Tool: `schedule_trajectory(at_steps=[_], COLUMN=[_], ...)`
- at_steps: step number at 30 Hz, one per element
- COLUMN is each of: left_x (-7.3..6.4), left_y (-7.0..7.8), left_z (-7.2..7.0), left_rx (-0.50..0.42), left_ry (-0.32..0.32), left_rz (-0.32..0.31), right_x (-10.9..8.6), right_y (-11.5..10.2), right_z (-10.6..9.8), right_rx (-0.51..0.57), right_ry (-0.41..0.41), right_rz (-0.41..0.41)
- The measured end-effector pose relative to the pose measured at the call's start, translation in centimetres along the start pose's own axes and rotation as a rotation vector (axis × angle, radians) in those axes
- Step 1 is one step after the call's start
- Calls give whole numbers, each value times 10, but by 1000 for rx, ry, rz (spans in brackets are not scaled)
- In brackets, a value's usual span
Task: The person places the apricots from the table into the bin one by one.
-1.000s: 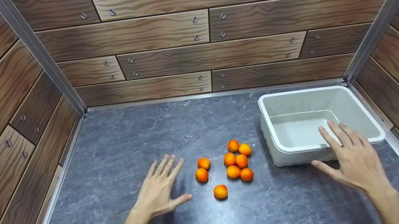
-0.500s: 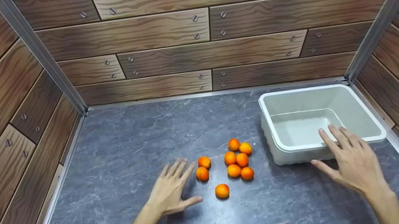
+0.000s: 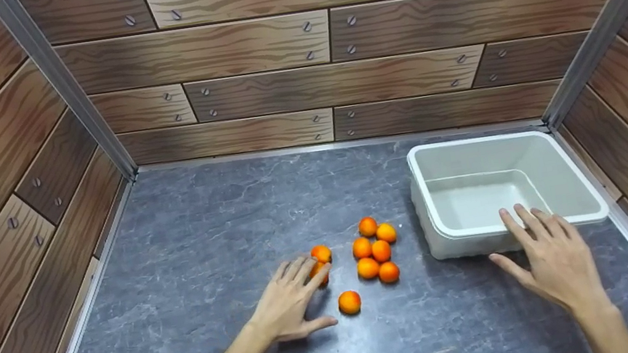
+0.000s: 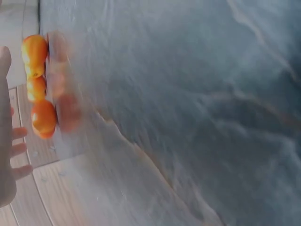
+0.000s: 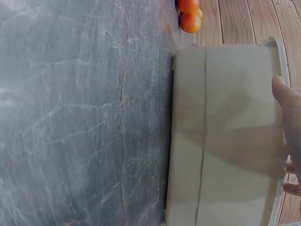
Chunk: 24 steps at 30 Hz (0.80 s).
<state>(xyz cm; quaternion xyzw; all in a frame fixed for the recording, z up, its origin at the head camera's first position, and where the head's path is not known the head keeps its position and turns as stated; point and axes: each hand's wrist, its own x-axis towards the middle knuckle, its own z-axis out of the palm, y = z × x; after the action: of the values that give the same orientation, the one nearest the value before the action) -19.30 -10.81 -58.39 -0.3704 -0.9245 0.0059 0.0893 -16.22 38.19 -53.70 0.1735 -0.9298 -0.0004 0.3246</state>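
Note:
Several small, round orange-red fruits lie on the table, a cluster [image 3: 380, 250] in the middle, a pair to its left and a single fruit [image 3: 349, 302] in front. My left hand [image 3: 289, 301] is spread palm down, its fingertips over the pair and partly covering the nearer fruit; the farther fruit [image 3: 320, 254] shows beyond them. Its thumb points toward the single fruit. In the left wrist view, fruits [image 4: 43, 115] appear past the fingers. My right hand [image 3: 560, 264], fingers spread, hovers at the near rim of a white plastic tub [image 3: 438, 239], holding nothing.
The grey marbled table [image 3: 220, 215] is enclosed by wood-patterned panels [image 3: 252, 95] at the back and both sides, with metal strips along the edges. The tub stands at the back right, close to the right panel, with nothing inside it.
My left hand has moved right, from beside the pair of fruits to over them. My right hand stays near the tub's rim, nearly still. The fruits keep their places.

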Motion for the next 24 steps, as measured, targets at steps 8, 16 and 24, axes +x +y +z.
schedule_trajectory(at_steps=[8,16,24], left_x=[9,17,20], left_y=[12,21,30], left_z=[2,7,13], left_rx=[69,118,177], left_ry=[61,91,96], left_rz=[67,113,166], right_x=[1,1,-1], right_y=[-2,-2,-2], right_z=[1,2,1], right_rx=[15,24,30], right_ry=[-4,-9,-12], right_rz=[15,26,30])
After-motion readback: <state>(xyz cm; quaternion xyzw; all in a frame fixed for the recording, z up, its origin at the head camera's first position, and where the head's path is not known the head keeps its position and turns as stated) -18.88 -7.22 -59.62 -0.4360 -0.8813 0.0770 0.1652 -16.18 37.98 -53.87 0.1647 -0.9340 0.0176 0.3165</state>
